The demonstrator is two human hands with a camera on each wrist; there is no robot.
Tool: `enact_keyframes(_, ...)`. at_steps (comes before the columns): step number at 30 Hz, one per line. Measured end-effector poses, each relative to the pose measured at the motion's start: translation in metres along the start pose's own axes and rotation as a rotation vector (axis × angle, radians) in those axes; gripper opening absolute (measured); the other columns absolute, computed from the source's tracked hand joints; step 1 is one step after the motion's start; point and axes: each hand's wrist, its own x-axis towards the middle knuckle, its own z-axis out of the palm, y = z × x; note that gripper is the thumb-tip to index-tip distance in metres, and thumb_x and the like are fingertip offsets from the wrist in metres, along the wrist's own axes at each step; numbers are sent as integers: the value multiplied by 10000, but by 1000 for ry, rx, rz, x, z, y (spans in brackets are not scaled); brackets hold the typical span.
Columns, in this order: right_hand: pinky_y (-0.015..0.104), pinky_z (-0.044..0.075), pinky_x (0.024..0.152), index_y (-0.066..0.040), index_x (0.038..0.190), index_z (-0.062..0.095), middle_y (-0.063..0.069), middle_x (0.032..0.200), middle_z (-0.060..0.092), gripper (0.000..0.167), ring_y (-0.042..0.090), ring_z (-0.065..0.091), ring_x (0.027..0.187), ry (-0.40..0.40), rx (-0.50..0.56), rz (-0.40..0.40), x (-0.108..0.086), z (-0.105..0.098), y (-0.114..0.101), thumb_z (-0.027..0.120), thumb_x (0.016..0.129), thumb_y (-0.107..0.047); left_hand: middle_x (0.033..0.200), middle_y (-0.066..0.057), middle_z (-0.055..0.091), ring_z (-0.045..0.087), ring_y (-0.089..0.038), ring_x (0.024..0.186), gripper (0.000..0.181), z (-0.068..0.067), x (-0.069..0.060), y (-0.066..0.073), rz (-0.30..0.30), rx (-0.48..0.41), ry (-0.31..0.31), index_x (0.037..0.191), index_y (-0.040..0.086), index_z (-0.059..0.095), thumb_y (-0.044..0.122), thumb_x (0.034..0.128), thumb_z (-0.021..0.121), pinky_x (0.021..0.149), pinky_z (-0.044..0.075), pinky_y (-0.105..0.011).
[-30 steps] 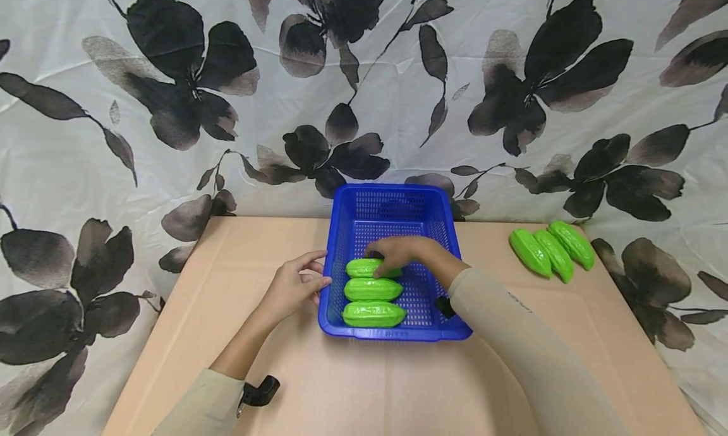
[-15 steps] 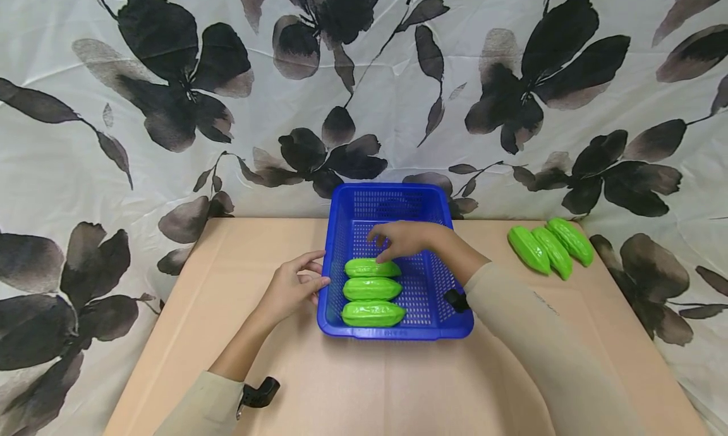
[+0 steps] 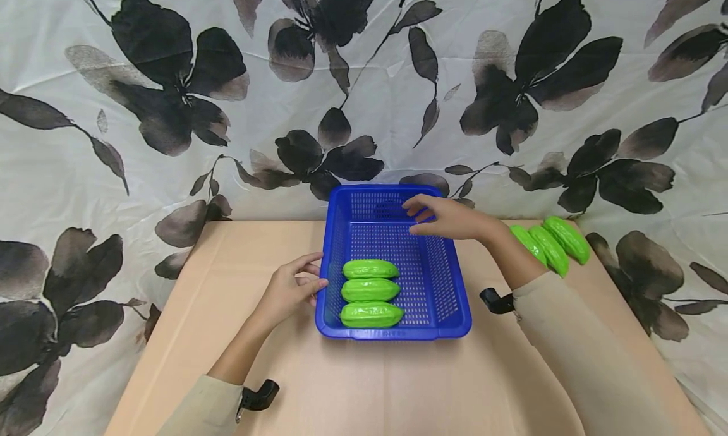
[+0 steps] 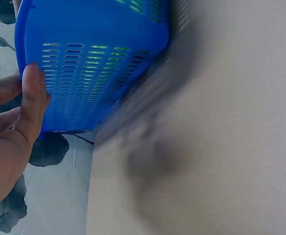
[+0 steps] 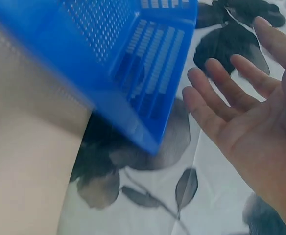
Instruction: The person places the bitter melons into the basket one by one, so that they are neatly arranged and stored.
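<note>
Three green starfruit-like pieces (image 3: 371, 290) lie in a column along the left side of the blue basket (image 3: 392, 333). My left hand (image 3: 289, 290) touches the basket's left rim, fingers slightly bent; in the left wrist view that hand (image 4: 11, 127) rests its fingertips against the rim and outer wall. My right hand (image 3: 446, 218) hovers over the basket's back right part, holding nothing. Its fingers are spread and loosely bent beside the basket (image 5: 113, 93) in the right wrist view, where the hand (image 5: 260, 112) shows its palm.
Three more green pieces (image 3: 548, 249) lie side by side at the table's back right, partly behind the right forearm. A floral cloth (image 3: 227, 107) stands behind the tan table (image 3: 375, 385). A black device is worn at each wrist.
My right hand has let go of the back green piece in the basket and moved up and to the right. The left hand stays at the rim.
</note>
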Motion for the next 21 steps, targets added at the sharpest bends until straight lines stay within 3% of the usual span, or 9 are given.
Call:
enact_keyframes(7,611,430,1173,-56,1534,412,199,1530,478,602,426,479,1398,185,111,3,-30,-10,31,665,1026,-257,1164,-255,623,680,-109,662,587,-1,-1,-1,-1,9,-3,1481,4,520,15,935,736,581,651,-355)
enact_keyframes(12,649,360,1205,-84,1533,457,162,1559,476,589,398,438,1441,346,46,53,-49,-9,62,677,1019,-269,1160,-257,621,674,-100,657,587,-2,0,-3,-1,-3,-8,1480,3,521,5,933,734,569,644,-323)
enact_keyframes(21,741,368,1133,-86,1542,462,219,1599,396,644,503,377,1434,511,-10,169,-86,-9,111,699,1000,-340,1155,-256,625,669,-91,664,588,-4,-3,-3,5,-10,-9,1481,-4,517,2,934,733,559,637,-310)
